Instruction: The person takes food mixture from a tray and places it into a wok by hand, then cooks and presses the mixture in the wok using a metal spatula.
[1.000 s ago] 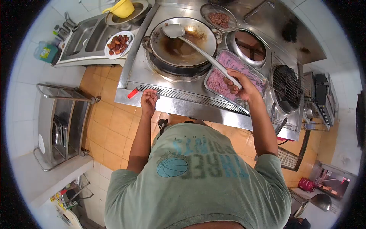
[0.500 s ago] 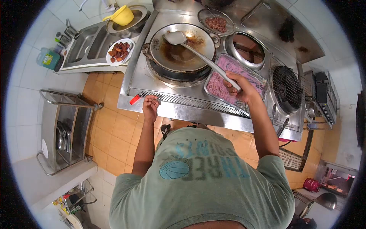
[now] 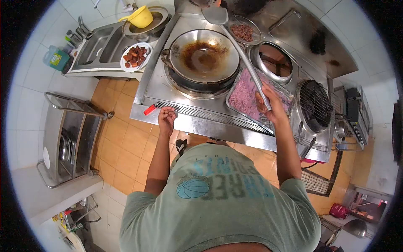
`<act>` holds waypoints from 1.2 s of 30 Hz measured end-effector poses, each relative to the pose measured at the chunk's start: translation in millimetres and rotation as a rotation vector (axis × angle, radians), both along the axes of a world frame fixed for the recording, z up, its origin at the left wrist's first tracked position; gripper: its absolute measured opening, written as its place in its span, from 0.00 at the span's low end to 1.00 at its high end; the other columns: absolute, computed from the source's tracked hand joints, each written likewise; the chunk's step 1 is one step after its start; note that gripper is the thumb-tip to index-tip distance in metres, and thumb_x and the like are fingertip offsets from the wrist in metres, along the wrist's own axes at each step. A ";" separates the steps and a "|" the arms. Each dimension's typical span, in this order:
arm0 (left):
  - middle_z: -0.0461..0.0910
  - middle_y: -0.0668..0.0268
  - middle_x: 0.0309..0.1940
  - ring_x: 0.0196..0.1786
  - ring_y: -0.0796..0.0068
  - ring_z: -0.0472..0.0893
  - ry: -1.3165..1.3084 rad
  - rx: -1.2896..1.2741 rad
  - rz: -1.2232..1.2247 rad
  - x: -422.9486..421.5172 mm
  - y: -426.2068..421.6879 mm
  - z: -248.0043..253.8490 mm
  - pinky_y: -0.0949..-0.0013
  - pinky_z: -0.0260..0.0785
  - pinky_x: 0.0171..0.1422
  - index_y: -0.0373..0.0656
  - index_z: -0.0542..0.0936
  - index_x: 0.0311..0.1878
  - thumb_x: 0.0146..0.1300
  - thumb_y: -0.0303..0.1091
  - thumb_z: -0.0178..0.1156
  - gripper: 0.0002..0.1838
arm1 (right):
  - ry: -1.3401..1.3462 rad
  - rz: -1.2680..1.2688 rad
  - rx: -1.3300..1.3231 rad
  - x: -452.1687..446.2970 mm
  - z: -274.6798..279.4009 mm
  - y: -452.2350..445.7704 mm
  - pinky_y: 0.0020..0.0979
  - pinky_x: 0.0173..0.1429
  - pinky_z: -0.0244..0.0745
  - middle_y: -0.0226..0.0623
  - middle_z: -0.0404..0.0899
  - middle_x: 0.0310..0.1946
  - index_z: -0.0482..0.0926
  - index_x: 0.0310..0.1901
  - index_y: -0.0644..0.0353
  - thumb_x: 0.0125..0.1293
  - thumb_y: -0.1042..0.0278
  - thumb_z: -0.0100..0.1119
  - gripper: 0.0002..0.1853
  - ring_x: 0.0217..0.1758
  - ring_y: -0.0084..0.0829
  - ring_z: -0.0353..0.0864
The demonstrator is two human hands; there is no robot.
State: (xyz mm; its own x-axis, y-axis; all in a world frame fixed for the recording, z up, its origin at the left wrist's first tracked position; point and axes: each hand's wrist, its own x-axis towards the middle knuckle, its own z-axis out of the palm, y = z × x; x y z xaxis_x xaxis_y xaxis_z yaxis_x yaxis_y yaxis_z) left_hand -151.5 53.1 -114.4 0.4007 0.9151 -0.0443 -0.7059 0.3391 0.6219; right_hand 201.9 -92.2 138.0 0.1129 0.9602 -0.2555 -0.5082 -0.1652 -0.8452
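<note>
In my right hand (image 3: 270, 102) is the long metal handle of a wok spatula (image 3: 241, 52). Its broad head is raised over the back of the stove, beyond the wok's rim. The wok (image 3: 184, 63) sits on a burner, with brown, oily residue in its bottom. Below my right hand lies a clear tray of pinkish minced meat (image 3: 243, 94). My left hand (image 3: 167, 117) is at the stove's front edge with its fingers curled; whether anything is in them is hidden. A red-handled tool (image 3: 150, 110) lies just left of it.
A strainer with browned bits (image 3: 242, 32) and a round metal pot (image 3: 275, 63) stand behind the tray. To the right is a wire grill rack (image 3: 315, 103). A plate of browned chunks (image 3: 135, 57) and a yellow dipper (image 3: 140, 17) are by the sink (image 3: 94, 46).
The spatula's head has come up out of the wok and swung toward the back of the stove. My right hand has shifted slightly; my left hand stays at the edge.
</note>
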 end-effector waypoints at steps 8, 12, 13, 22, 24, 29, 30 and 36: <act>0.77 0.62 0.39 0.35 0.76 0.74 0.059 -0.028 -0.038 0.0 3.1 6.7 0.76 0.68 0.43 0.40 0.73 0.43 0.52 0.29 0.48 0.14 | -0.178 -0.160 -0.005 4.6 -7.4 -48.5 0.18 0.18 0.60 0.27 0.64 0.19 0.54 0.69 0.53 0.71 0.60 0.43 0.26 0.13 0.17 0.60; 0.77 0.62 0.39 0.36 0.76 0.73 0.103 -0.083 -0.032 -0.1 4.9 7.6 0.76 0.67 0.43 0.41 0.73 0.43 0.52 0.29 0.47 0.14 | -0.952 -0.258 -0.108 20.7 -4.4 -46.3 0.34 0.23 0.70 0.41 0.74 0.21 0.59 0.66 0.52 0.65 0.67 0.48 0.26 0.17 0.37 0.73; 0.77 0.63 0.40 0.36 0.76 0.73 0.096 -0.081 -0.047 -1.4 6.8 5.2 0.76 0.68 0.44 0.42 0.73 0.43 0.51 0.28 0.47 0.14 | -1.318 -0.294 -0.157 23.4 -7.9 -44.9 0.39 0.26 0.71 0.46 0.76 0.23 0.60 0.65 0.52 0.64 0.69 0.49 0.27 0.20 0.43 0.76; 0.77 0.64 0.38 0.34 0.76 0.72 0.111 -0.060 -0.027 1.4 4.1 11.1 0.76 0.67 0.42 0.41 0.73 0.43 0.52 0.30 0.47 0.13 | -1.705 -0.401 -0.286 31.7 -9.3 -38.9 0.49 0.37 0.72 0.59 0.77 0.30 0.62 0.64 0.53 0.60 0.73 0.52 0.29 0.34 0.57 0.78; 0.77 0.63 0.38 0.33 0.77 0.72 0.129 -0.032 -0.010 3.4 3.4 10.3 0.76 0.66 0.39 0.41 0.73 0.42 0.55 0.32 0.49 0.12 | -1.645 -0.451 -0.231 25.7 -7.8 -41.4 0.46 0.36 0.72 0.57 0.77 0.28 0.62 0.65 0.55 0.61 0.74 0.51 0.28 0.33 0.57 0.77; 0.77 0.64 0.40 0.33 0.77 0.73 0.234 0.012 -0.008 14.2 -5.5 17.3 0.76 0.66 0.39 0.43 0.73 0.43 0.64 0.41 0.47 0.13 | -1.536 -0.513 -0.103 9.8 -33.7 -44.6 0.41 0.34 0.72 0.57 0.77 0.32 0.62 0.64 0.58 0.61 0.73 0.51 0.27 0.29 0.49 0.79; 0.77 0.64 0.42 0.34 0.76 0.74 0.411 0.015 -0.103 19.6 -5.5 24.8 0.74 0.66 0.40 0.44 0.73 0.43 0.66 0.43 0.45 0.14 | -1.476 -0.515 -0.075 2.4 -38.6 -44.5 0.40 0.33 0.72 0.57 0.77 0.33 0.62 0.64 0.59 0.62 0.73 0.51 0.27 0.27 0.46 0.80; 0.75 0.68 0.50 0.50 0.77 0.71 0.606 0.238 -0.658 134.2 -55.2 164.3 0.72 0.63 0.52 0.46 0.70 0.55 0.68 0.49 0.47 0.20 | -0.749 -0.352 -0.042 -97.9 -82.7 -49.5 0.20 0.19 0.65 0.28 0.69 0.24 0.59 0.62 0.60 0.69 0.64 0.48 0.23 0.20 0.16 0.68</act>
State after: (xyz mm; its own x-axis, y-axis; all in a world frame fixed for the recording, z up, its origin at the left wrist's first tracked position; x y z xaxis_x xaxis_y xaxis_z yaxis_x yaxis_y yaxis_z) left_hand -17.3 -2.1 49.8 0.8128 0.5233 -0.2558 0.0521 0.3721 0.9267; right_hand 104.1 -141.7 55.3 0.5593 0.8285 -0.0279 0.1591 -0.1403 -0.9772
